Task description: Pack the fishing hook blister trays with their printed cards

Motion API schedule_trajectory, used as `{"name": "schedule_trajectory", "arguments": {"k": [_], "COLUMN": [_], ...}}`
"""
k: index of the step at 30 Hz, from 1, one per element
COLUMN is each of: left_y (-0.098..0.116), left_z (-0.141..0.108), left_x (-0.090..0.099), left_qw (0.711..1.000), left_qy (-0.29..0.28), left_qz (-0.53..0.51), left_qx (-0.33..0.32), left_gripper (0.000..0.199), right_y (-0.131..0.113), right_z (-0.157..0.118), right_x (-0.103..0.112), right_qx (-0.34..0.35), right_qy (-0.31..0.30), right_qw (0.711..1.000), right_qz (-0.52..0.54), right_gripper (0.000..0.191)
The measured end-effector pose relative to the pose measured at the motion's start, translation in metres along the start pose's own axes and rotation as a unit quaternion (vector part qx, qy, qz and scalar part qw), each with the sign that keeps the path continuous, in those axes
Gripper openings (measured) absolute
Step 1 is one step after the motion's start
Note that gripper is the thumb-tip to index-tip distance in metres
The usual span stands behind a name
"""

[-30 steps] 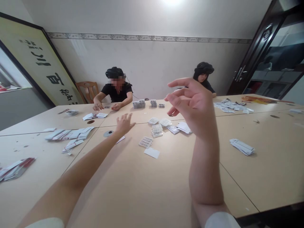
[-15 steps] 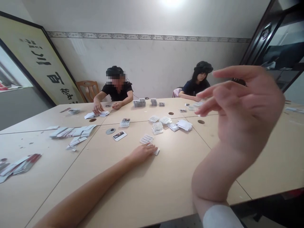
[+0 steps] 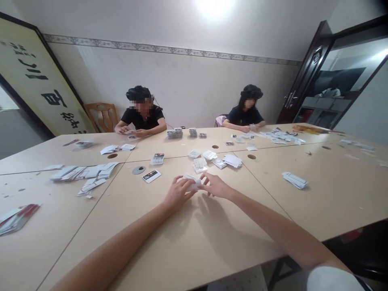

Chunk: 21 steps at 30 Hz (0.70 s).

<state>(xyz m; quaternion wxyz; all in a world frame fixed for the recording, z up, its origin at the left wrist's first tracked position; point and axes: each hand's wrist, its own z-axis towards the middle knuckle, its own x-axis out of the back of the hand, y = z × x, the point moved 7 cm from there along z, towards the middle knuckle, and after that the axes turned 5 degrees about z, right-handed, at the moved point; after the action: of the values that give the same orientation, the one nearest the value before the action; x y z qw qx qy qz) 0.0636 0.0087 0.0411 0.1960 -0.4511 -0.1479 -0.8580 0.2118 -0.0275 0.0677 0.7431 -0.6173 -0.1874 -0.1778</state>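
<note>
Near the middle of the table (image 3: 127, 226), my left hand (image 3: 179, 193) is closed on a small white packet (image 3: 195, 184). My right hand (image 3: 214, 185) meets the packet's right edge with its fingertips, the fingers bent round it. Just beyond them lie clear plastic cases (image 3: 200, 165) and a stack of white cards (image 3: 233, 161). To the left of my left hand is a flat card with a dark picture (image 3: 151, 176), and behind it a small stack of clear cases (image 3: 157, 159).
Piles of white folded packets (image 3: 86, 171) spread over the left side. One more bundle (image 3: 294, 180) lies to the right. Two people (image 3: 141, 115) sit across the table, handling small items. Stacked cases (image 3: 175, 133) stand near the far edge, and a dark door (image 3: 306, 76) is at the right.
My right hand has come down from its raised place close to the camera to the white packet beside my left hand. The view has shifted to the right. Both people across have moved their hands.
</note>
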Motion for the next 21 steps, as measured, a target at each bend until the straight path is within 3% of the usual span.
{"name": "schedule_trajectory", "arguments": {"k": [5,9,11,13,17,21], "left_y": [0.006,0.005,0.002,-0.004,-0.017,-0.026], "left_z": [0.000,0.001,0.002,0.002,0.000,-0.001], "left_x": [0.000,0.003,0.004,0.002,-0.009,-0.019], "left_qw": [1.000,0.999,0.998,0.995,0.986,0.977], "left_qy": [-0.014,-0.028,-0.030,-0.040,-0.083,-0.123], "left_qz": [-0.008,0.001,0.009,0.016,0.015,0.007], "left_qx": [-0.002,0.031,0.062,0.093,0.144,0.174], "left_gripper": [0.022,0.030,0.038,0.045,0.057,0.063], "right_y": [0.024,0.030,0.039,0.054,0.090,0.114], "right_z": [-0.011,-0.003,0.007,0.016,0.023,0.018], "right_x": [-0.033,-0.029,-0.006,0.031,0.104,0.135], "right_qx": [0.010,0.013,-0.008,-0.048,-0.150,-0.231], "right_qy": [-0.033,-0.007,0.041,0.127,0.296,0.351], "right_qw": [0.995,0.991,0.990,0.983,0.941,0.907], "right_qz": [0.093,0.134,0.135,0.123,0.069,-0.002], "right_gripper": [0.023,0.023,0.019,0.021,0.030,0.031]}}
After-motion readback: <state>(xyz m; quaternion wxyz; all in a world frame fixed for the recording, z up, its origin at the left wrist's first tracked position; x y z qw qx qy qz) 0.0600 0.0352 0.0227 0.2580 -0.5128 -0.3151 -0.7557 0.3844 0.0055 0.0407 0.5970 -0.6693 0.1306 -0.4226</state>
